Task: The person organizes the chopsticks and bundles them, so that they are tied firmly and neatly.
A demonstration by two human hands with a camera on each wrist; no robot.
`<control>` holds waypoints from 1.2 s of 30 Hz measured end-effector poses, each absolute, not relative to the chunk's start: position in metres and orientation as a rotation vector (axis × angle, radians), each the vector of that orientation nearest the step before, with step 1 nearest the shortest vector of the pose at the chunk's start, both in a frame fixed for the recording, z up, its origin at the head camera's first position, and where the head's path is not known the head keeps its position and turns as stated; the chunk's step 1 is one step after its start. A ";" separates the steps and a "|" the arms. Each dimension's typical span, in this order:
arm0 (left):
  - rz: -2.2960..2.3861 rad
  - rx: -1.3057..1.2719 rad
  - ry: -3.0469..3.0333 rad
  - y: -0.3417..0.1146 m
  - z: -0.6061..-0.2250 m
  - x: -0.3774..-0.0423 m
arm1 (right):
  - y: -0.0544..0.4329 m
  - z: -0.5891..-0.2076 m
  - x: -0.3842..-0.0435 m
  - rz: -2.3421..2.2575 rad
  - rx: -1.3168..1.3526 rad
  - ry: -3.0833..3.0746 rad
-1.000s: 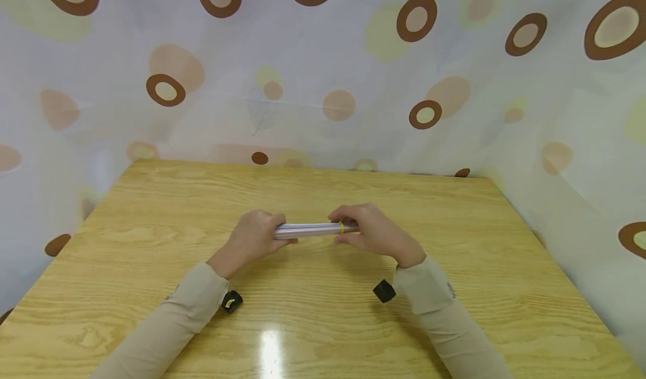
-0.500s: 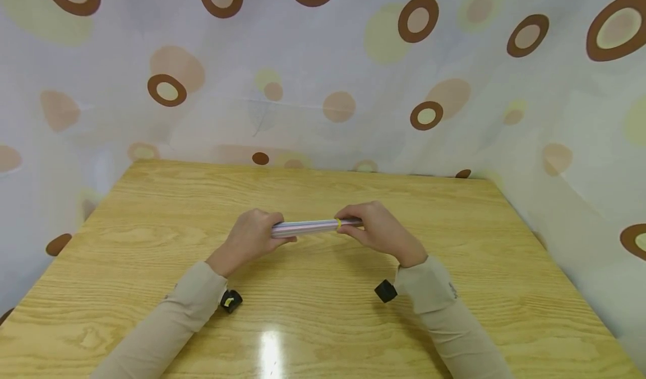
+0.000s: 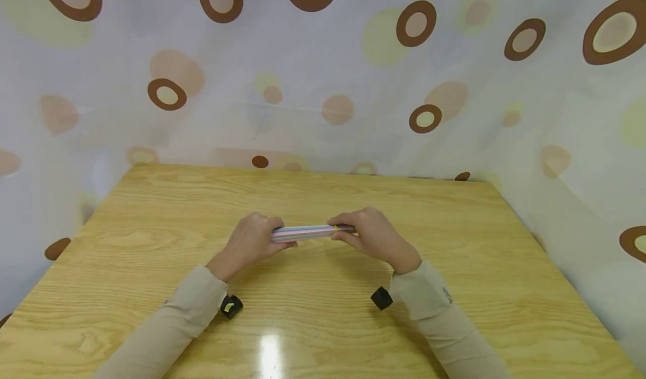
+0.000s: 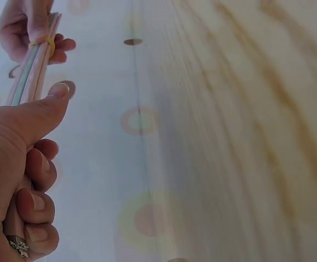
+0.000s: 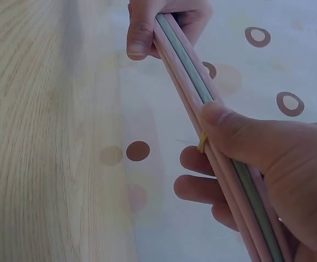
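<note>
A bundle of pastel chopsticks [image 3: 303, 233], pink, green and bluish, is held nearly level above the table between both hands. My left hand [image 3: 251, 239] grips its thicker end, fingers curled round and thumb along the sticks. A yellow rubber band [image 5: 202, 143] circles the bundle toward its thinner end. There my right hand [image 3: 374, 236] pinches the chopsticks with thumb and fingers, touching the band. In the left wrist view, a silvery pattern shows low by the left fingers; I cannot tell if it is on a stick or a ring. The right hand hides the thin tips from the head view.
The wooden table [image 3: 313, 312] spreads under both arms. A patterned white cloth [image 3: 313, 48] hangs behind it and along its sides. Small black devices sit at both wrists, the left device [image 3: 231, 306] and the right device [image 3: 382, 298].
The rubber band has shifted slightly left along the bundle, toward the left hand. The right thumb and fingers have closed in around the band. The left hand keeps its grip almost in place.
</note>
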State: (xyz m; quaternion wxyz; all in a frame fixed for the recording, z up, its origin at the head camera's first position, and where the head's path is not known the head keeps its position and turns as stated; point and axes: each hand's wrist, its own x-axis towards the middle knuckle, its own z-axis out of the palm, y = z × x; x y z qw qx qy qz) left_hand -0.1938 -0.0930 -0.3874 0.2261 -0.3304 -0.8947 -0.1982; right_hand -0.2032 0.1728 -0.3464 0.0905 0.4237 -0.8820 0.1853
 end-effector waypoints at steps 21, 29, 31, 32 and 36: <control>-0.486 -0.954 -2.506 -0.085 -0.383 -0.188 | 0.160 -0.343 -0.193 0.701 1.380 -2.705; -0.540 -0.857 -2.585 -0.087 -0.382 -0.186 | 0.180 -0.332 -0.198 0.711 1.326 -2.785; -0.534 -0.852 -2.582 -0.088 -0.381 -0.186 | 0.181 -0.332 -0.199 0.675 1.317 -2.770; -0.531 -0.854 -2.580 -0.089 -0.381 -0.186 | 0.181 -0.332 -0.199 0.659 1.311 -2.759; -0.529 -0.860 -2.582 -0.090 -0.379 -0.187 | 0.178 -0.334 -0.199 0.623 1.288 -2.724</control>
